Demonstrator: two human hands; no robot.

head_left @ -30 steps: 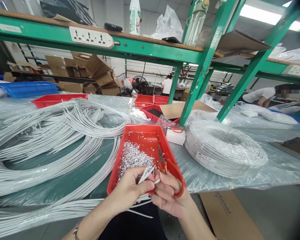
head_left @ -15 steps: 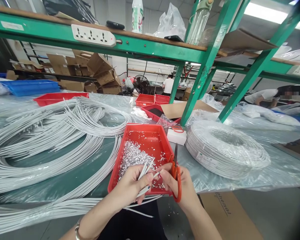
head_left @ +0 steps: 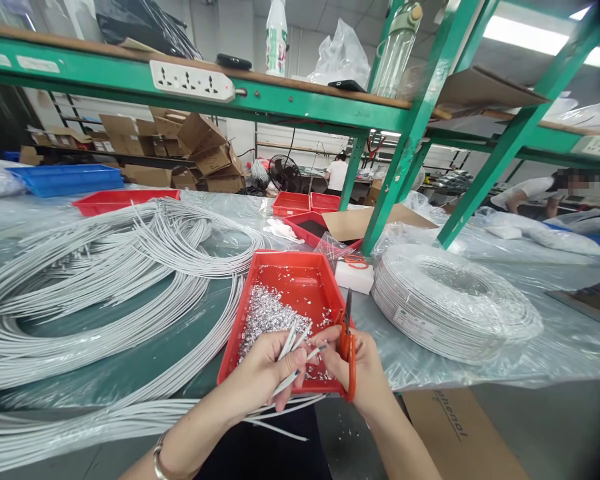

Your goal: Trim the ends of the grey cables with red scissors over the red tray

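Observation:
Several light grey cables (head_left: pixel 286 381) are pinched in my left hand (head_left: pixel 267 370), their ends pointing up and right over the front of a red tray (head_left: pixel 230 347). My right hand (head_left: pixel 363 367) is wrapped round orange-handled scissors (head_left: pixel 351 353), blades pointing up, and its fingertips are close to one cable's dark end. Whether they touch that end is too small to tell. Small silvery pieces (head_left: pixel 267 313) are heaped in the tray's left part. Large bundles of grey cable (head_left: pixel 170 333) curve across the table to the left.
A plastic-wrapped cable coil (head_left: pixel 455 307) lies right of the tray, beside a white box (head_left: pixel 355 277) with another orange-handled pair of scissors on it. Green shelf posts (head_left: pixel 397 167) rise behind. Two people are in the background. A cardboard box (head_left: pixel 455 433) stands below the table edge.
My right fingertips have drawn slightly back from the cable end, which now shows more. The scissors have turned slightly in my right hand. The whole view has shifted a little.

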